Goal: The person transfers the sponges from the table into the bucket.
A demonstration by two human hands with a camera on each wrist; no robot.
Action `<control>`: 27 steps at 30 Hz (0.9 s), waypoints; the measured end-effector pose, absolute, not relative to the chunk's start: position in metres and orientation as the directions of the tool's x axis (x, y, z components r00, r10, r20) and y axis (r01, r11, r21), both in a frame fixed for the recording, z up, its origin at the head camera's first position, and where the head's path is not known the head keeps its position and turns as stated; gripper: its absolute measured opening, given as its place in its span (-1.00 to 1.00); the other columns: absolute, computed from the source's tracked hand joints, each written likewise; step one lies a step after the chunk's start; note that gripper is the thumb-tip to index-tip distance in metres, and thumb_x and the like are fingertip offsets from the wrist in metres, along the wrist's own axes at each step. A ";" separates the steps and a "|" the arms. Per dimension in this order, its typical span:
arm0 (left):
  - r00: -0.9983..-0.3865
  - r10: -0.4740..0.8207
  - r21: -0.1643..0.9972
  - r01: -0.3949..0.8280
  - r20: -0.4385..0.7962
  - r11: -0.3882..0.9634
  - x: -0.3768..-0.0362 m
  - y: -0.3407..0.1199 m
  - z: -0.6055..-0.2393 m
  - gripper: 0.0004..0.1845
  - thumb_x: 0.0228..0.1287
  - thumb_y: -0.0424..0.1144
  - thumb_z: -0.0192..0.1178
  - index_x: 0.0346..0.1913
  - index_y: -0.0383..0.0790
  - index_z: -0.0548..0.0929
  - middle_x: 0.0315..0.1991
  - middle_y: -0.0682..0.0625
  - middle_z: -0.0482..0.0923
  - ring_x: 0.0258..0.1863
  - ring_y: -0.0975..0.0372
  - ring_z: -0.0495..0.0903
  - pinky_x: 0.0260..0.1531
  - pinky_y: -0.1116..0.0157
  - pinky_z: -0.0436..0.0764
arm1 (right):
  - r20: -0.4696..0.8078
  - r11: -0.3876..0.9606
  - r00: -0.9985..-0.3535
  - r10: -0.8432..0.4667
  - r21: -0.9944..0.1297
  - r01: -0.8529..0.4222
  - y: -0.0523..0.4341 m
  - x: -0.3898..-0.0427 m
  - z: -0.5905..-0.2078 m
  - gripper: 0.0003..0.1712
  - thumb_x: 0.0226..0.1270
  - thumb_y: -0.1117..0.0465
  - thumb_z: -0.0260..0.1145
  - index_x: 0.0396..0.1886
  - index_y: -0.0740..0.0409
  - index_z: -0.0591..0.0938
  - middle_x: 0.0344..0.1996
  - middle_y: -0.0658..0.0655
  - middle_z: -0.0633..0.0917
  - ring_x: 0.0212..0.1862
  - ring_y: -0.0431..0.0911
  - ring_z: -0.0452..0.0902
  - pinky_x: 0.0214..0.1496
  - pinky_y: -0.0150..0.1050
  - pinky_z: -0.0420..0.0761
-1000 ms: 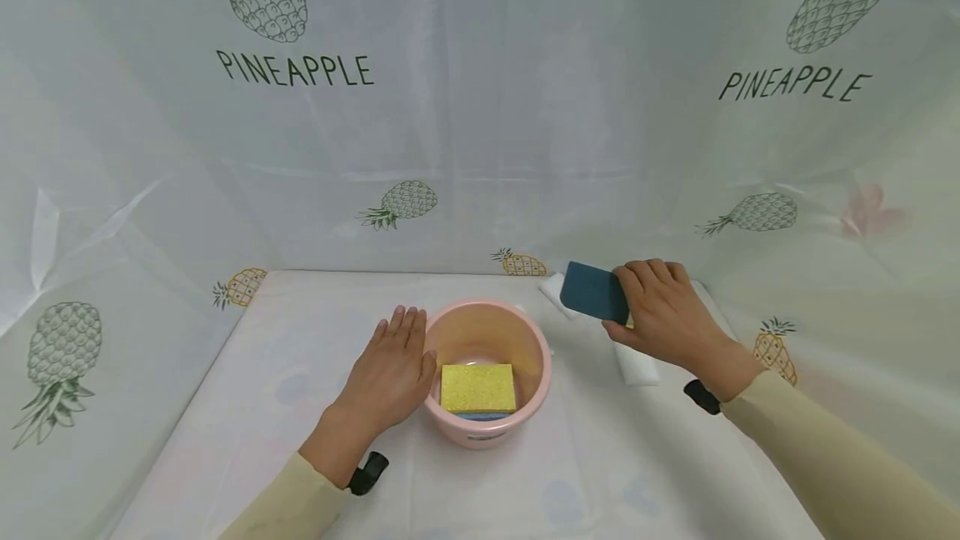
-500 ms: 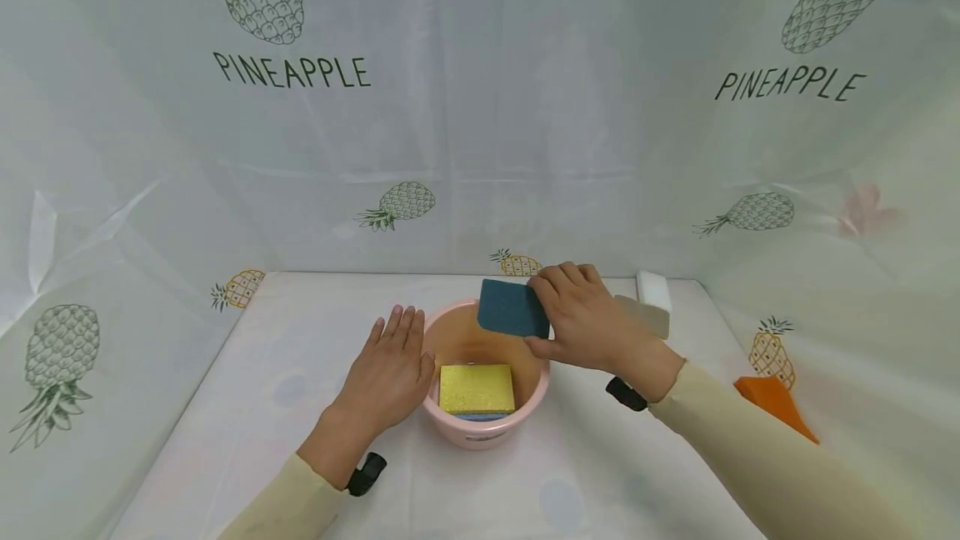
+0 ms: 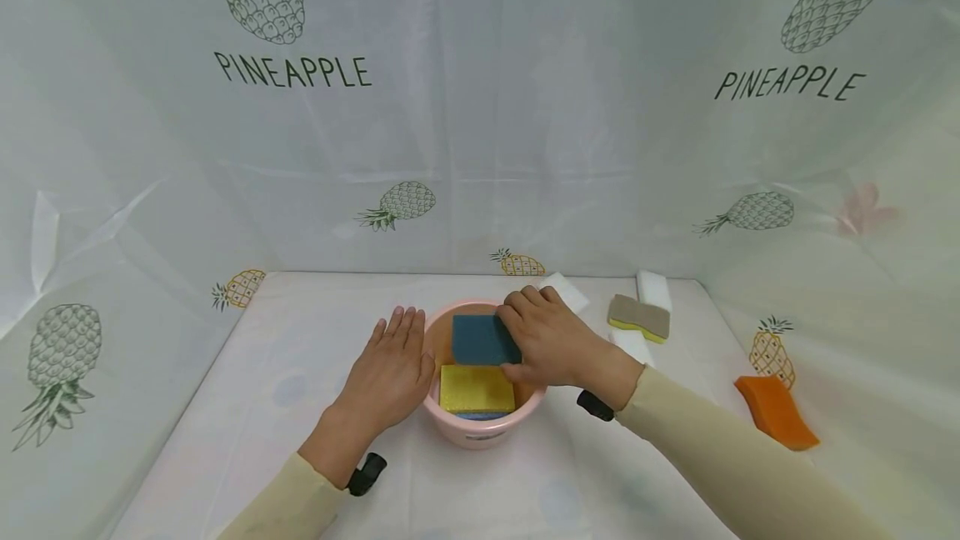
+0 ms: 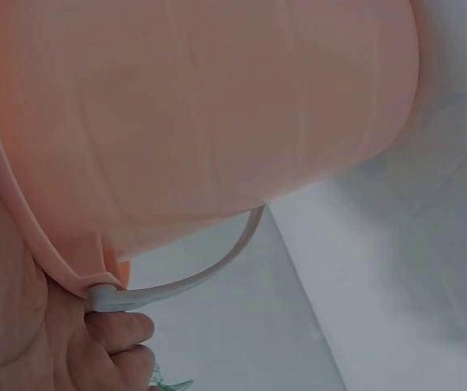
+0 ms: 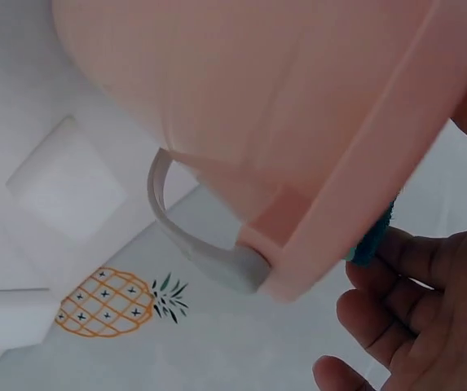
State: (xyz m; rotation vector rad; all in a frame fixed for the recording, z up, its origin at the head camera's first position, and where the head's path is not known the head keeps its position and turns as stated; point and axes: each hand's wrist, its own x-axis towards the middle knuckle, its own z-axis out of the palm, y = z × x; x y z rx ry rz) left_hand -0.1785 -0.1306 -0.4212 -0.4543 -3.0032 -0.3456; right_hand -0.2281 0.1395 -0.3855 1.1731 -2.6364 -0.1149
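A pink bucket (image 3: 480,437) stands on the table, with a yellow sponge (image 3: 477,388) lying inside over something blue (image 3: 483,417). My left hand (image 3: 390,373) rests against the bucket's left rim, fingers straight. Over the bucket's mouth, my right hand (image 3: 555,344) holds a dark teal sponge (image 3: 483,340) by its right end, thumb at the near side and fingers at the far side. In the right wrist view just a bit of that teal sponge (image 5: 373,242) shows past the bucket rim. The left wrist view shows the bucket's grey handle (image 4: 192,283) hanging outside.
Right of the bucket lie white blocks (image 3: 566,292), another white block (image 3: 654,289) and a grey-and-yellow sponge (image 3: 640,319). An orange sponge (image 3: 776,412) sits near the table's right edge. Pineapple-printed sheeting (image 3: 480,132) rises behind and at both sides.
My right hand has carried the teal sponge leftward from the right side, then lowered it over the bucket. The grey-and-yellow and orange sponges have come into view. My left hand stays put.
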 end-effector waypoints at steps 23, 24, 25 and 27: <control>-0.955 0.271 0.239 0.292 0.117 0.926 -0.179 -0.131 -0.426 -0.29 0.67 -0.03 -0.10 0.62 -0.48 0.16 0.62 -0.33 0.20 0.67 -0.16 0.09 0.65 -0.13 0.11 | 0.078 0.654 -0.650 -0.756 0.154 -0.741 0.121 -0.238 -0.402 -0.18 0.21 -0.36 0.49 0.25 0.11 0.62 0.13 0.07 0.66 0.09 -0.03 0.47 0.08 -0.08 0.44; -0.956 0.271 0.241 0.291 0.116 0.926 -0.179 -0.131 -0.426 -0.29 0.68 -0.03 -0.10 0.63 -0.47 0.16 0.63 -0.33 0.19 0.67 -0.15 0.08 0.65 -0.13 0.11 | 0.074 0.652 -0.650 -0.757 0.160 -0.741 0.120 -0.238 -0.402 -0.18 0.21 -0.36 0.49 0.24 0.11 0.62 0.13 0.07 0.66 0.09 -0.03 0.47 0.07 -0.08 0.43; -0.955 0.272 0.242 0.293 0.118 0.925 -0.179 -0.131 -0.426 -0.29 0.67 -0.04 -0.10 0.62 -0.48 0.16 0.62 -0.33 0.20 0.67 -0.15 0.08 0.65 -0.13 0.11 | 0.070 0.650 -0.649 -0.758 0.163 -0.742 0.120 -0.238 -0.403 -0.18 0.20 -0.36 0.50 0.24 0.12 0.62 0.13 0.07 0.66 0.08 -0.03 0.46 0.07 -0.08 0.43; -0.956 0.271 0.241 0.290 0.110 0.926 -0.179 -0.131 -0.426 -0.28 0.68 -0.03 -0.10 0.63 -0.47 0.14 0.63 -0.32 0.19 0.67 -0.15 0.07 0.65 -0.12 0.10 | 0.064 0.648 -0.648 -0.759 0.172 -0.742 0.119 -0.239 -0.404 -0.16 0.19 -0.36 0.51 0.25 0.12 0.62 0.13 0.07 0.66 0.08 -0.03 0.46 0.05 -0.09 0.42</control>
